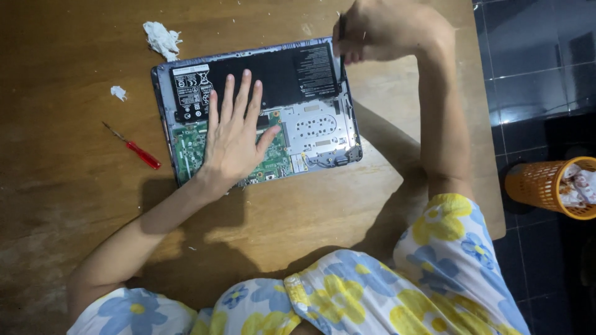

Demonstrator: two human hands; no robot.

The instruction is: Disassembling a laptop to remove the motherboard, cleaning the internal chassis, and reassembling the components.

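Note:
An opened laptop (316, 124) lies bottom up on the wooden table (74, 211), showing its black battery (279, 71), green circuit board (186, 146) and silver plate. My left hand (236, 133) rests flat on the board and battery, fingers spread. My right hand (385, 31) is closed around a thin dark tool (342, 59) that points down at the laptop's far right corner.
A small red-handled screwdriver (136, 149) lies on the table left of the laptop. Two crumpled white tissue bits (162, 38) sit near the far left. An orange wastebasket (549, 186) with paper stands on the dark tiled floor at right.

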